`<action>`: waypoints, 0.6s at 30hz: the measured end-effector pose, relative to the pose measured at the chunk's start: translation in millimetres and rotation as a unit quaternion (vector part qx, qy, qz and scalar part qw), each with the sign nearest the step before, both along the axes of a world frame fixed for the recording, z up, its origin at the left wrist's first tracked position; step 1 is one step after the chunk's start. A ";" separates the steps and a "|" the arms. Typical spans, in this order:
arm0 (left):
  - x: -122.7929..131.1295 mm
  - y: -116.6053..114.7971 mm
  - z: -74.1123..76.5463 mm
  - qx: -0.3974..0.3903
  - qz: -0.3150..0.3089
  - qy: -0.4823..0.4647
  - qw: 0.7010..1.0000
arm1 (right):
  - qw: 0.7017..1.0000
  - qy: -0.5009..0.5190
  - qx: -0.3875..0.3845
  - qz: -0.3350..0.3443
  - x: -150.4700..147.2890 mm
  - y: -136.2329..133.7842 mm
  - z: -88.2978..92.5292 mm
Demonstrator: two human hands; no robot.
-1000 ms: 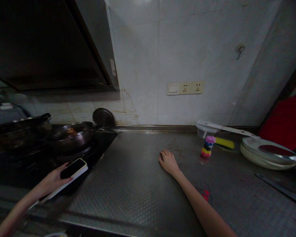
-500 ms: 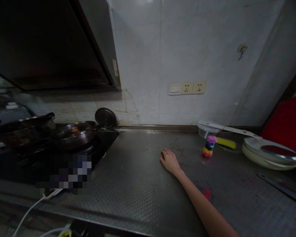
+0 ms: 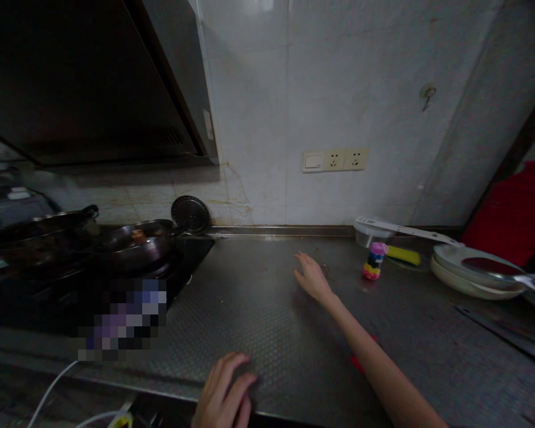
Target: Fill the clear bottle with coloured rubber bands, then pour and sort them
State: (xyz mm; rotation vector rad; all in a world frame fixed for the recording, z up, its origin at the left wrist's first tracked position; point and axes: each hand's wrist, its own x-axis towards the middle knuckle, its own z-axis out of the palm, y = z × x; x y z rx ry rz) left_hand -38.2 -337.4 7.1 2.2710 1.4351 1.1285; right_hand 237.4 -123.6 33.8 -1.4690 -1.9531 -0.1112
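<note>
My right hand [image 3: 312, 278] is over the steel counter [image 3: 258, 309], fingers stretched forward and thumb apart, with nothing in it. My left hand [image 3: 227, 389] is at the counter's front edge, its fingers loosely bent and apart, also holding nothing. To the right of my right hand stands a small jar [image 3: 375, 261] with a pink top and dark, yellow and pink bands. A red item [image 3: 357, 362] lies partly hidden under my right forearm; its kind I cannot make out.
On the left, a frying pan [image 3: 136, 255] and a larger pan [image 3: 40, 238] sit on the stove under a range hood [image 3: 93, 89]. To the right are a clear plastic tub [image 3: 372, 236], a yellow sponge-like block [image 3: 403, 255], stacked dishes [image 3: 472, 279] and a long knife-like strip [image 3: 499, 333].
My left hand has come into view at the bottom. My right hand has lifted slightly off the counter and its fingers have straightened. The view has turned slightly right.
</note>
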 end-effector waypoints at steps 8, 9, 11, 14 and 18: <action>35.5 60.1 9.6 -0.015 -0.005 0.216 0.976 | 0.961 0.061 0.230 -0.141 96.2 -24.1 65.2; 35.9 60.7 10.7 -0.025 -0.005 0.215 0.976 | 0.957 0.068 0.231 -0.164 112.6 -25.0 62.8; 37.1 61.0 13.3 -0.040 -0.004 0.205 0.978 | 0.951 0.090 0.221 -0.195 141.8 -23.6 50.7; 41.3 63.8 19.5 -0.056 -0.005 0.178 0.982 | 0.955 0.133 0.172 -0.202 170.2 -16.0 24.2; 51.4 80.8 36.3 -0.052 -0.023 0.127 0.990 | 0.953 0.215 0.077 -0.197 180.9 -5.7 -2.1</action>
